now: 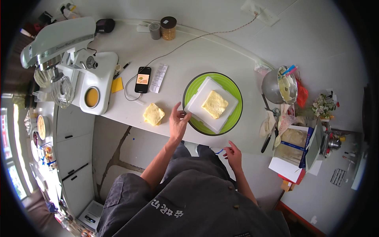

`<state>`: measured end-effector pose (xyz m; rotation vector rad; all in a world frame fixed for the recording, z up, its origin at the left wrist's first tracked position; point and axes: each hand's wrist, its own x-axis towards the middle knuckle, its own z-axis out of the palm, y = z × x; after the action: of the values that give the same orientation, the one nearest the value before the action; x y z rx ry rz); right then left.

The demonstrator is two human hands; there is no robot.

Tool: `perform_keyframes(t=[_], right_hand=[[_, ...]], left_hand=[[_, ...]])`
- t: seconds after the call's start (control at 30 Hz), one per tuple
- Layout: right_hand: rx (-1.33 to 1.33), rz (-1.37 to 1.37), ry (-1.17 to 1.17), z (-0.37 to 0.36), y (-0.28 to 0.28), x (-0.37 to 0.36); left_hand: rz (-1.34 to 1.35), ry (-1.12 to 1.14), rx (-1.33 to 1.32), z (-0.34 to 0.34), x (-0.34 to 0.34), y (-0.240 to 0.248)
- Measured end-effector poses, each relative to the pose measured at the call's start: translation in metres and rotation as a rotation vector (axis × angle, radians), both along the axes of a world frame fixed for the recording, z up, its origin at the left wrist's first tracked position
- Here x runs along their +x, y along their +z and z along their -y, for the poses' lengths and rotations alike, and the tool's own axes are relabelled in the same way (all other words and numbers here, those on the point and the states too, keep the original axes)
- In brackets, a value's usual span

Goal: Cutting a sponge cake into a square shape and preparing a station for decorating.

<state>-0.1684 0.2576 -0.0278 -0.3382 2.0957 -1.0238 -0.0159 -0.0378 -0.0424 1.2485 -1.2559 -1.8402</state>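
A round green turntable (pixel 215 128) with a dark rim sits on the counter, and a white square board (pixel 203 91) lies turned at an angle on it. On the board rests a pale yellow, roughly square layered piece (pixel 214 104) that looks like cake or bread. My left hand (pixel 180 121) is at the turntable's left edge, fingers apart, fingertips close to the board's corner; whether they touch cannot be made out. A second pale yellow piece (pixel 153 114) lies on the counter left of that hand. My right hand (pixel 233 155) hovers at the counter's front edge, loosely open and holding nothing.
A stand mixer (pixel 59 43) stands at the left. Behind lie a phone (pixel 142 80) on a cable, a paper slip (pixel 158 78) and a lidded jar (pixel 168 29). To the right are a metal bowl (pixel 272 87), scissors (pixel 275 114), a long dark-handled tool (pixel 266 143) and an opened box (pixel 292 144).
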Motion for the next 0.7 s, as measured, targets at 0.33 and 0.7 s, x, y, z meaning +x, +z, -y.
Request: perform_keyframes(t=[0.33, 0.7], right_hand=[[0.177, 0.031, -0.154, -0.047, -0.004, 0.03], [0.197, 0.0, -0.31, -0.1, -0.016, 0.089]], left_hand=[[0.221, 0.02, 0.333, -0.008, 0.066, -0.013], [0.094, -0.603, -1.23, 0.004, 0.008, 0.014]])
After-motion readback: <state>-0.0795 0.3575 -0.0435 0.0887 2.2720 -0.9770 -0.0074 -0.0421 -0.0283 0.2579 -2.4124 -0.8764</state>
